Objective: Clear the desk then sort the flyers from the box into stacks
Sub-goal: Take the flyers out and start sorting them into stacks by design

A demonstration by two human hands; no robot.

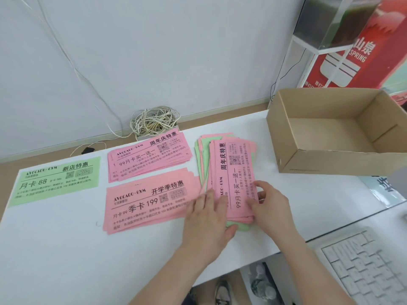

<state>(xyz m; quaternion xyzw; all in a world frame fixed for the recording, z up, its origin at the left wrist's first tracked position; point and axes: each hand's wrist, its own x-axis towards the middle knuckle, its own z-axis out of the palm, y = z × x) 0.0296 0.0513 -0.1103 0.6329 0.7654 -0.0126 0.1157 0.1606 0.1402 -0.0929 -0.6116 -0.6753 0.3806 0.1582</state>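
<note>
A mixed pile of pink and green flyers point(231, 164) lies lengthwise in the middle of the white desk point(66, 249). My left hand point(209, 219) rests flat on the pile's near left corner, fingers straight. My right hand point(272, 204) holds the pile's near right edge, thumb on the top pink flyer and fingers curled at the side. Left of the pile lie two sorted pink stacks, one at the back point(149, 155) and one nearer point(149, 201). A single green flyer point(55, 179) lies at the far left. The cardboard box point(334, 159) at the right holds nothing I can see.
A coil of white cable point(154, 122) sits against the wall behind the stacks. A white keyboard point(370, 267) lies on a lower surface at the near right. A red water dispenser point(352, 51) stands behind the box.
</note>
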